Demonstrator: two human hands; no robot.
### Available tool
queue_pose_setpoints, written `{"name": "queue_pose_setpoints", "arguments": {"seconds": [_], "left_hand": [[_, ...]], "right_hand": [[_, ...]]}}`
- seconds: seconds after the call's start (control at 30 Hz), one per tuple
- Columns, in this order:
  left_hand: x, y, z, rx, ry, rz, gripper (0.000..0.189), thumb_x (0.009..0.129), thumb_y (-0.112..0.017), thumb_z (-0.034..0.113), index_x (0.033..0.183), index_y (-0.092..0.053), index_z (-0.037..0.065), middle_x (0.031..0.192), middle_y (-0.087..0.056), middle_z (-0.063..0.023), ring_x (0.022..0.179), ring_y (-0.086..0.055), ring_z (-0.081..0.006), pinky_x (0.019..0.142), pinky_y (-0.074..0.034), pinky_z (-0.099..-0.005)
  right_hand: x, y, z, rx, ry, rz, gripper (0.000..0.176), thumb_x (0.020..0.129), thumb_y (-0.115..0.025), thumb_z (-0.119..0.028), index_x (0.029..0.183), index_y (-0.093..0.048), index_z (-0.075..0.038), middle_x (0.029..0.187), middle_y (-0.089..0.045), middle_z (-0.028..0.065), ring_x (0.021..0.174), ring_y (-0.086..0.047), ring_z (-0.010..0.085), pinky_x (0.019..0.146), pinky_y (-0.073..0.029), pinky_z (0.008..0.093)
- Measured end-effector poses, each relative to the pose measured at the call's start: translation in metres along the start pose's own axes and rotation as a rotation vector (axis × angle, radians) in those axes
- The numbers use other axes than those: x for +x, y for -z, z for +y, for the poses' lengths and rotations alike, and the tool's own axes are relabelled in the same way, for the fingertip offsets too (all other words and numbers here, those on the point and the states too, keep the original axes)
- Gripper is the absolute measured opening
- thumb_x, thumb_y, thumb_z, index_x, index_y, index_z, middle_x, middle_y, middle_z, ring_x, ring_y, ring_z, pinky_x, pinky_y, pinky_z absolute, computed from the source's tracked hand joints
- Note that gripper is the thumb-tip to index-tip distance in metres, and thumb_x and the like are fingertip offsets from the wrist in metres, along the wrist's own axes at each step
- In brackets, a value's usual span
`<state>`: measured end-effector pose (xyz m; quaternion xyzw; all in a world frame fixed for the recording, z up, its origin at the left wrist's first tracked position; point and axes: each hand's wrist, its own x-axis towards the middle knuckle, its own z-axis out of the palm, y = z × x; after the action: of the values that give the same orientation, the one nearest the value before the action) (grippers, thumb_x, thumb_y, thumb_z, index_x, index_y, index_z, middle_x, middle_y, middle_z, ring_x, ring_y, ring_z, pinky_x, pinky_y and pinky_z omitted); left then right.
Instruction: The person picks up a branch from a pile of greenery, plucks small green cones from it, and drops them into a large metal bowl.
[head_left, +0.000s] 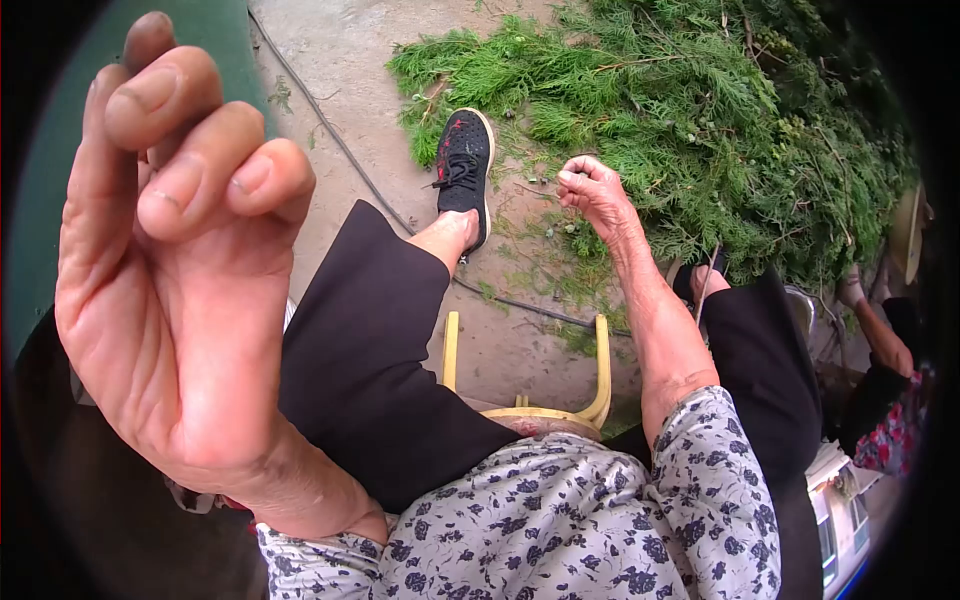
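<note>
My left hand point(190, 260) is raised close to the camera at the left, palm bare and facing me, with its fingers loosely curled and nothing visible in them. Farther off, my right hand point(598, 197) hovers over the ground beside the near edge of a heap of green conifer branches point(680, 120). Its thumb and forefinger come together; whatever may be between them is too small to tell. A black laced shoe point(463, 165) is on my left foot, left of the branches.
Between my knees is the yellow frame of a stool or chair point(603, 370). A dark cable point(335, 130) crosses the concrete ground point(350, 60). A green surface point(215, 50) lies at the left. At the right edge, another person's arm point(885, 340) reaches near the branches.
</note>
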<state>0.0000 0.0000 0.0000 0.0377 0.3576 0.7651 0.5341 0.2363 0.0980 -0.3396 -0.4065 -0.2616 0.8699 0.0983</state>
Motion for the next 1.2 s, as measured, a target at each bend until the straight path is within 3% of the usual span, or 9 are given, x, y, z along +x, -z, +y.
{"name": "queue_pose_setpoints", "arguments": {"seconds": [0.07,0.1,0.17,0.23,0.27,0.43,0.7,0.83,1.2], "left_hand": [[0.005,0.000,-0.001,0.016,0.008,0.049,0.025,0.094,-0.039,0.007,0.114,-0.043,-0.007,0.079,-0.041,-0.0016,0.064,-0.037,-0.0099,0.068,-0.032,-0.0283],[-0.001,-0.005,-0.006,-0.038,0.039,0.059,0.025,0.094,-0.039,0.007,0.114,-0.043,-0.007,0.079,-0.041,-0.0016,0.064,-0.037,-0.0099,0.068,-0.032,-0.0283],[0.000,-0.004,-0.007,0.004,0.017,0.036,0.024,0.094,-0.038,0.007,0.114,-0.043,-0.007,0.079,-0.041,-0.0017,0.064,-0.036,-0.0102,0.068,-0.032,-0.0283],[0.000,-0.008,-0.008,0.027,0.004,0.038,0.024,0.094,-0.038,0.007,0.114,-0.043,-0.007,0.079,-0.041,-0.0017,0.064,-0.036,-0.0104,0.068,-0.031,-0.0285],[0.000,-0.009,-0.010,0.025,0.002,0.039,0.024,0.095,-0.038,0.007,0.114,-0.044,-0.007,0.079,-0.041,-0.0017,0.064,-0.036,-0.0105,0.068,-0.031,-0.0286],[0.005,-0.014,-0.015,0.016,0.031,0.041,0.024,0.095,-0.037,0.006,0.114,-0.044,-0.007,0.079,-0.041,-0.0016,0.064,-0.036,-0.0108,0.068,-0.031,-0.0285],[0.006,-0.021,-0.021,0.022,0.034,0.037,0.025,0.095,-0.037,0.008,0.114,-0.044,-0.007,0.078,-0.041,-0.0018,0.063,-0.035,-0.0107,0.068,-0.030,-0.0280],[0.008,-0.021,-0.024,0.055,0.049,0.023,0.024,0.095,-0.037,0.008,0.114,-0.043,-0.006,0.079,-0.041,-0.0017,0.063,-0.035,-0.0107,0.067,-0.031,-0.0277],[0.007,-0.020,-0.025,0.042,0.056,0.003,0.023,0.095,-0.037,0.008,0.113,-0.043,-0.005,0.080,-0.042,-0.0021,0.063,-0.036,-0.0109,0.067,-0.031,-0.0279]], "right_hand": [[0.007,-0.005,0.000,-0.510,-0.115,0.019,0.010,0.082,-0.063,-0.011,0.087,-0.060,-0.003,0.066,-0.056,-0.0009,0.065,-0.058,0.0107,0.058,-0.047,0.0217],[-0.026,0.015,0.011,-0.656,-0.167,0.094,0.011,0.078,-0.064,-0.007,0.087,-0.060,-0.002,0.060,-0.055,0.0017,0.061,-0.057,0.0143,0.056,-0.046,0.0267],[-0.017,0.051,0.048,-1.260,0.200,-0.018,0.017,0.075,-0.064,-0.004,0.091,-0.060,-0.002,0.069,-0.059,0.0095,0.067,-0.059,0.0235,0.061,-0.048,0.0340],[-0.026,0.056,0.074,-1.589,0.185,0.027,0.025,0.073,-0.063,-0.004,0.097,-0.058,-0.005,0.085,-0.060,0.0155,0.079,-0.059,0.0332,0.069,-0.048,0.0396],[-0.035,0.057,0.080,-1.593,0.188,0.088,0.026,0.074,-0.062,-0.004,0.100,-0.056,-0.005,0.093,-0.058,0.0175,0.088,-0.056,0.0375,0.073,-0.046,0.0430],[-0.037,0.064,0.085,-1.671,0.161,0.129,0.023,0.075,-0.060,-0.007,0.097,-0.052,-0.004,0.092,-0.057,0.0184,0.085,-0.057,0.0373,0.073,-0.046,0.0433],[-0.046,0.071,0.088,-1.271,0.294,0.215,0.026,0.072,-0.065,-0.007,0.094,-0.053,-0.002,0.089,-0.058,0.0204,0.084,-0.056,0.0386,0.071,-0.044,0.0443],[-0.037,0.046,0.093,-1.485,0.223,0.275,0.017,0.078,-0.058,-0.008,0.092,-0.051,-0.004,0.090,-0.056,0.0196,0.083,-0.057,0.0396,0.071,-0.045,0.0454],[-0.053,0.047,0.091,-1.423,0.303,0.142,0.016,0.079,-0.057,-0.005,0.091,-0.048,-0.002,0.101,-0.049,0.0213,0.086,-0.055,0.0406,0.071,-0.046,0.0464]]}}
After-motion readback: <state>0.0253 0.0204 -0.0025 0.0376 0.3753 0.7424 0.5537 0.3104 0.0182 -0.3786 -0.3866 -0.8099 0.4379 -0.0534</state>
